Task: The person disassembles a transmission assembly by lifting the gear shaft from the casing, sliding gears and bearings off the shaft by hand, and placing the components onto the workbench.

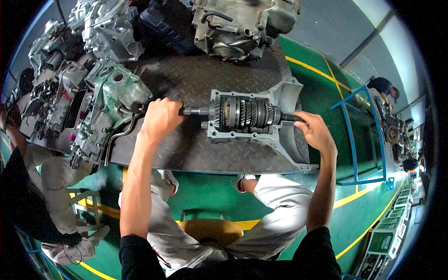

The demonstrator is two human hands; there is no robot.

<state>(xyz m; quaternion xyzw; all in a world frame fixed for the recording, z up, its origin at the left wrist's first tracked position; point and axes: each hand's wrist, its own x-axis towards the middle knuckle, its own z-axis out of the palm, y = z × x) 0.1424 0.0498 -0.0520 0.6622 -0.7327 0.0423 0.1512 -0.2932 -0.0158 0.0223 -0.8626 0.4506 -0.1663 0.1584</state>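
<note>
A silver gearbox housing half [284, 145] lies open side up on the metal bench, its flared bell end toward the right. In its cavity rests a shaft with several gears [247, 113], lying left to right. My left hand [162, 116] is closed round the splined end of the gear shaft, which sticks out past the housing's left wall. At the other side my right hand [313, 130] grips the dark shaft end inside the bell, thumb and fingers closed on it. A second, shorter shaft end [204, 125] shows below the splined one.
The bench [182, 154] has a dark tread-plate top. A greenish-silver casing [114, 88] with a bent metal pipe [116, 137] stands left of my left hand. A large transmission [238, 32] sits at the back. Another person [28, 186] is close on the left; a blue frame [353, 140] stands right.
</note>
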